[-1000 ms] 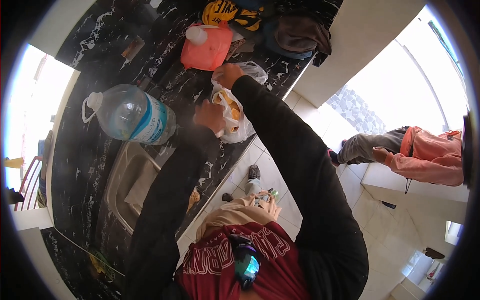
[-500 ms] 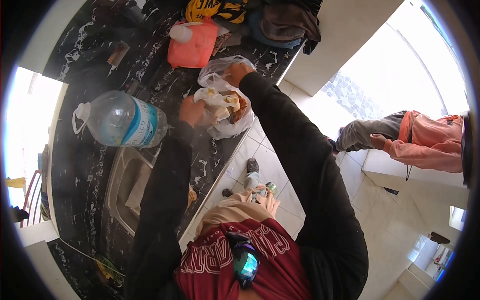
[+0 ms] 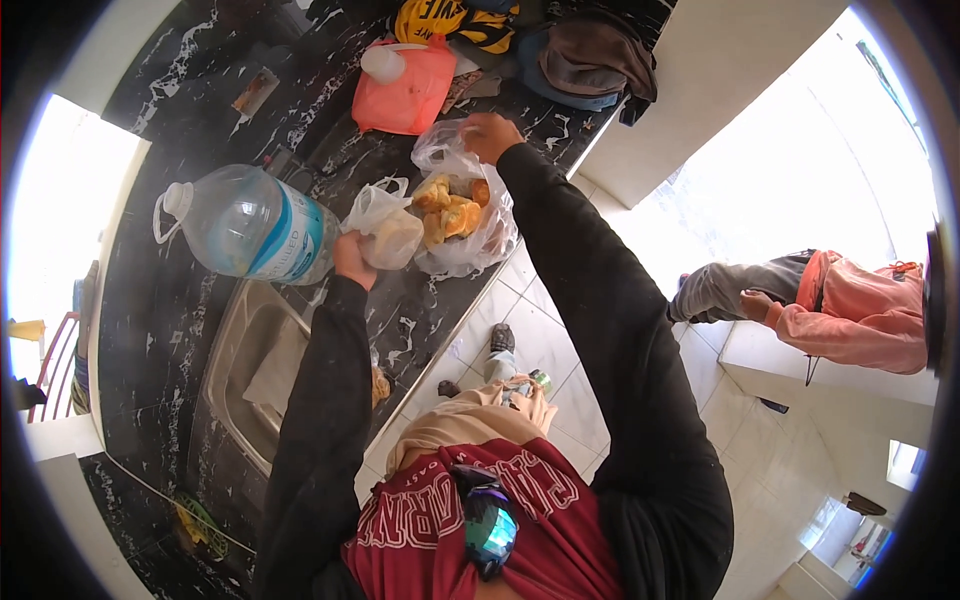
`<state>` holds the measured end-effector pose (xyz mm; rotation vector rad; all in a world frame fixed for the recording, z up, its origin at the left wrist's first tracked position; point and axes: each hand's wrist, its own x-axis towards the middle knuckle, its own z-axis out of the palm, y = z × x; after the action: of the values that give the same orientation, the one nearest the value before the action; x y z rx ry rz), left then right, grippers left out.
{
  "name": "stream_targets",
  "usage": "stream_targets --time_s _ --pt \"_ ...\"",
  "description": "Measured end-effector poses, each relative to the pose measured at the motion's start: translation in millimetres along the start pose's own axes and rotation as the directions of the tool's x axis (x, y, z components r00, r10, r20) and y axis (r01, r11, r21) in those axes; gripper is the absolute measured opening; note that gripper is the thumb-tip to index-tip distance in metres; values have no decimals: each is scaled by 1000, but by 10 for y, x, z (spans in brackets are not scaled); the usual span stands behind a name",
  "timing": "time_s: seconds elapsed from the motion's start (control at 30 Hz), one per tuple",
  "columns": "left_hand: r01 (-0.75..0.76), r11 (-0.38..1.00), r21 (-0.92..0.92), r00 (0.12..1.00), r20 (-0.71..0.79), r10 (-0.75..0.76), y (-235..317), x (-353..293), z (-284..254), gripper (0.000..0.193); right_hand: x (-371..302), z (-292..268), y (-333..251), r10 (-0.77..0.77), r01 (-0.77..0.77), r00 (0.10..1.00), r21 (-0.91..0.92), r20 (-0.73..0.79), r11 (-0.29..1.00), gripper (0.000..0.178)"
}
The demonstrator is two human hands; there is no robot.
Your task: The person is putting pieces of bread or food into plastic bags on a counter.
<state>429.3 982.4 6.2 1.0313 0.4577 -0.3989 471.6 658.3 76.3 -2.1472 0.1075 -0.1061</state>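
Observation:
My left hand is closed on a small knotted plastic bag with something pale inside, just left of a larger bag. That larger clear plastic bag lies spread on the black counter, its mouth gaping. Golden-brown bread rolls show inside it. At the bag's far rim, my right hand pinches the thin plastic with bent fingers. A big clear water bottle with a blue label lies left of my left hand.
Beyond the bags stands a pink-red jug with a white cap. Dark caps and a yellow-black cloth are at the back. A steel sink is at the left. To the right, a person in a salmon top is nearby.
My left hand has drawn the small bag leftward out of the larger bag, uncovering the bread rolls. My right hand stays at the larger bag's rim. The view has shifted slightly.

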Motion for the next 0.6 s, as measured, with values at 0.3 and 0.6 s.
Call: stream_targets --time_s 0.3,0.6 --pt "-106 990 -90 992 -85 99 -107 -601 -354 29 -1211 914 -54 -295 606 781 -555 550 570 32" --pt "-292 919 264 946 -60 318 -72 -850 -614 31 -703 536 -61 -373 396 917 -228 138 889 11"
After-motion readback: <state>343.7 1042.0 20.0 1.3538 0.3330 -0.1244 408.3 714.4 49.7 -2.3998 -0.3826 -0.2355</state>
